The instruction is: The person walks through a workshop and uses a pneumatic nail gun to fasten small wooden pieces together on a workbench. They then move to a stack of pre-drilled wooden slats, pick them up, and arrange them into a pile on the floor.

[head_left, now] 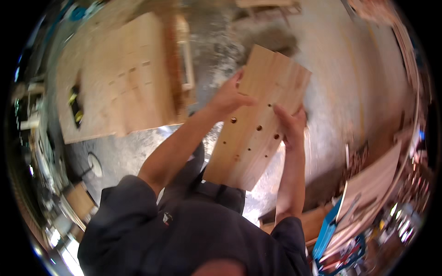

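A pale wooden board point(251, 138) with several drilled round holes, some larger and some small, is held up in front of my body, tilted with its far end to the right. My left hand point(231, 95) grips its left edge, the thumb lying over the top face. On the opposite edge, my right hand point(292, 123) has its thumb pressed on the face near a small hole. The fingers of both hands go partly out of sight behind the board. At the board's far end a small step shows in the edge.
Left of me a wooden worktable point(92, 134) bears wide, pale panels point(138, 55) with small slots, and a black and yellow tool point(76, 106). Wooden sheets point(370, 184) lean at the right beside a blue object point(328, 230). A concrete floor point(331, 92) lies beyond the board.
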### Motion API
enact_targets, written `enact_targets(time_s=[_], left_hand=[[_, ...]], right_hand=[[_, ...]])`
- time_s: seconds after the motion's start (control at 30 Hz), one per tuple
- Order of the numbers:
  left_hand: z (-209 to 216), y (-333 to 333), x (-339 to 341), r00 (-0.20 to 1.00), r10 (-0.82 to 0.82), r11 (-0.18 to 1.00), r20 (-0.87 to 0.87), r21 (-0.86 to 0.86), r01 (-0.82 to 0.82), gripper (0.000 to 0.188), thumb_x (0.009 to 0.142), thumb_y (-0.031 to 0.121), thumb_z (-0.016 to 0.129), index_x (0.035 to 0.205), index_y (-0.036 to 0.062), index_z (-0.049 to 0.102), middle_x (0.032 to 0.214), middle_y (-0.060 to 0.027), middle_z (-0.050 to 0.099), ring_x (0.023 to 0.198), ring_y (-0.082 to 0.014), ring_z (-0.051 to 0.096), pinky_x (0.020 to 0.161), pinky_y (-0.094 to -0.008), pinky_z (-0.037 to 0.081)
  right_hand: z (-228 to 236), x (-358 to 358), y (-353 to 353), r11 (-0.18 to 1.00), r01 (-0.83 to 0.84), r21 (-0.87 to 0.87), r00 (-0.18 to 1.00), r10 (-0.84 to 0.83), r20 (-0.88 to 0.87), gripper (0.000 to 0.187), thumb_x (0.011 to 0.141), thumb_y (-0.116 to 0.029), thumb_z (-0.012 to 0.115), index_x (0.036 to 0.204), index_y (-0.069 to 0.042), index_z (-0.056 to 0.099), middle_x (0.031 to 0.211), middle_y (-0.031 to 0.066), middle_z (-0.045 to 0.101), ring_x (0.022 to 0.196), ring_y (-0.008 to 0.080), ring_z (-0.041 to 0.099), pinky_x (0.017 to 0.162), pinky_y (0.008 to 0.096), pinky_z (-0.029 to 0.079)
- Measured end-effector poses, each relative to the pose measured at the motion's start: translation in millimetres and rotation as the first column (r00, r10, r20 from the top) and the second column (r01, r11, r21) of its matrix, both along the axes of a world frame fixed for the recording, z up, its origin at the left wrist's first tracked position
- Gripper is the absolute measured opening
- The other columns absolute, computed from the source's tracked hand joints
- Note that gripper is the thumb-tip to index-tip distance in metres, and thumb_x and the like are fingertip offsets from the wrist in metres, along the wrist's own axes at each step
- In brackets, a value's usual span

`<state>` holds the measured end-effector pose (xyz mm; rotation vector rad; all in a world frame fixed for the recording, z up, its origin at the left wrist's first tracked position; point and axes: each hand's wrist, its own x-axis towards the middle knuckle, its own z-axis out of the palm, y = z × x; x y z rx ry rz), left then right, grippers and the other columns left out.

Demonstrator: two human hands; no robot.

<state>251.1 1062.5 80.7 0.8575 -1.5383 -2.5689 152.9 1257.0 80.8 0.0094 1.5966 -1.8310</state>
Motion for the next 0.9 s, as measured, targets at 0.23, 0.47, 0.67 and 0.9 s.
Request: enact_targets(time_s=[0.23,0.47,0.67,0.9], left_hand=[[58,-104,121,0.935,0.307,0.878,-0.176,-0.327,-0.35,0.1,0.067,-0.001,0.079,0.154,0.0053,0.03,0.139,-0.0121,0.052,0.117,-0.0181,0.058,0.093,-0.0329,0.053],[73,-266,201,0.896,0.435,0.867,0.089,-0.31,-0.39,0.086,0.077,0.003,0.078,0.152,0.0081,0.037,0.137,-0.01,0.055,0.123,-0.018,0.054,0.096,-0.0326,0.051],[38,-316,230,0.882,0.438,0.523,0.173,-0.847,-0.094,0.062,0.091,0.015,0.067,0.148,0.0082,0.044,0.138,-0.0094,0.056,0.128,-0.0185,0.051,0.109,-0.035,0.04],[-41,-295,263,0.911,0.404,0.63,-0.076,-0.699,-0.338,0.072,0.09,0.016,0.07,0.151,0.004,0.034,0.157,-0.0157,0.031,0.145,-0.029,0.031,0.117,-0.0408,0.03]], right_hand=[[38,73,-144,0.965,-0.242,-0.104,0.97,0.24,-0.027,0.058,0.079,0.001,0.074,0.131,0.002,0.049,0.12,0.0154,0.064,0.102,0.0242,0.066,0.088,0.0348,0.055],[63,126,-325,0.892,-0.435,-0.121,0.9,0.428,-0.078,0.052,0.083,-0.008,0.075,0.128,0.0,0.052,0.12,0.0124,0.063,0.106,0.0207,0.064,0.089,0.0331,0.053],[-22,128,-345,0.851,-0.416,0.321,0.709,0.525,-0.471,0.057,0.093,-0.016,0.067,0.144,-0.003,0.044,0.141,0.0125,0.054,0.124,0.0218,0.056,0.098,0.0382,0.049],[-21,206,-326,0.795,-0.137,0.591,0.582,0.547,-0.602,0.067,0.088,-0.029,0.068,0.145,-0.008,0.04,0.133,0.0278,0.05,0.113,0.0449,0.056,0.096,0.0498,0.048]])
